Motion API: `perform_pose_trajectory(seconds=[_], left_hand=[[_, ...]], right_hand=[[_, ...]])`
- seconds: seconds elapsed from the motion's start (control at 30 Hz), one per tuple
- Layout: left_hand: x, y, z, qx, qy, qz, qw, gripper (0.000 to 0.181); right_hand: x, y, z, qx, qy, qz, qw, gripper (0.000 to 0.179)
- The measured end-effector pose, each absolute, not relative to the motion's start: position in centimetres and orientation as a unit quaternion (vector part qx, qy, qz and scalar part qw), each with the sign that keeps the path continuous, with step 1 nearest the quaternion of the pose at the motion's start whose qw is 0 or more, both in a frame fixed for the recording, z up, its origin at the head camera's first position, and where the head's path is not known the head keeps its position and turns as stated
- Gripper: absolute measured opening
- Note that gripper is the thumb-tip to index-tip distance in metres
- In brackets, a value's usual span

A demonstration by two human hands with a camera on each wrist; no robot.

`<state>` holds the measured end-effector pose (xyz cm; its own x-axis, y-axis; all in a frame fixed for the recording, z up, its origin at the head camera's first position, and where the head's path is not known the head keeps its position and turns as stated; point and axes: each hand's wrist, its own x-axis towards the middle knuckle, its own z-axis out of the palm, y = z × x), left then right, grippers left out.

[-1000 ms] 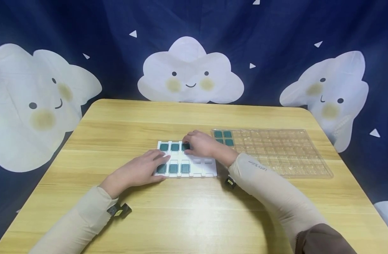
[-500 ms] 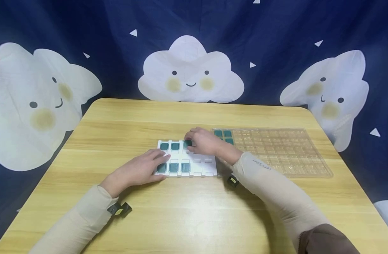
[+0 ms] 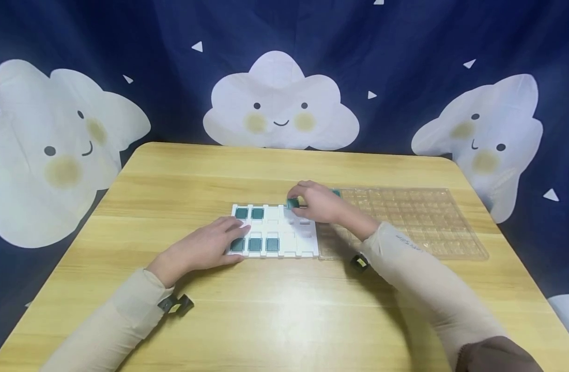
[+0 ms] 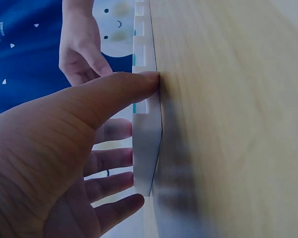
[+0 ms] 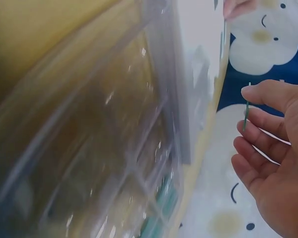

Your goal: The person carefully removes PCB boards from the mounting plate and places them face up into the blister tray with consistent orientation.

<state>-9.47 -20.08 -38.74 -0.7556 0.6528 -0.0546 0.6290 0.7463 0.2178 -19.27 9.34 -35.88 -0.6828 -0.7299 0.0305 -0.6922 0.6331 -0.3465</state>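
Observation:
My right hand (image 3: 318,201) pinches a thin green square chip (image 3: 292,203) between thumb and fingertips, over the back right part of a white slotted tray (image 3: 307,249). The right wrist view has this chip (image 5: 247,106) edge-on. My left hand (image 3: 207,245) rests on the tray's left end, its thumb along the front edge and its fingers fairly straight on top. More green chips sit in the tray: two in the back row, such as the one second from left (image 3: 258,213), and three in the front row, the leftmost (image 3: 237,245) partly under my fingers.
A clear plastic compartment tray (image 3: 405,222) lies right against the white tray's right side. A green chip (image 3: 336,193) shows in its back left corner, partly behind my right hand. The wooden table (image 3: 275,305) ends at a blue cloud-print curtain (image 3: 386,41).
The right hand has lifted the chip from the third slot of the back row and carried it to the right, leaving that slot bare. The left hand stays in place.

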Motion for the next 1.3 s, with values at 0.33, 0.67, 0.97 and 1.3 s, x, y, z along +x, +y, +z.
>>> perform_pose_trajectory(seconds=[0.33, 0.67, 0.97, 1.3], left_hand=[[-9.6, -20.1, -38.8, 0.342, 0.933, 0.089, 0.068, 0.072], [-9.4, -20.1, -39.0, 0.346, 0.931, 0.092, 0.068, 0.072], [-9.6, -20.2, -39.0, 0.342, 0.932, 0.091, 0.072, 0.072], [-9.6, -20.1, -38.9, 0.342, 0.932, 0.090, 0.075, 0.072]], right_hand=[[-19.2, 12.4, -35.5, -0.365, 0.912, -0.179, 0.060, 0.032], [-18.6, 14.9, -36.0, -0.359, 0.913, -0.184, 0.062, 0.034], [-18.6, 16.2, -36.5, -0.347, 0.918, -0.174, 0.075, 0.036], [-18.7, 16.8, -37.6, -0.367, 0.913, -0.158, 0.077, 0.031]])
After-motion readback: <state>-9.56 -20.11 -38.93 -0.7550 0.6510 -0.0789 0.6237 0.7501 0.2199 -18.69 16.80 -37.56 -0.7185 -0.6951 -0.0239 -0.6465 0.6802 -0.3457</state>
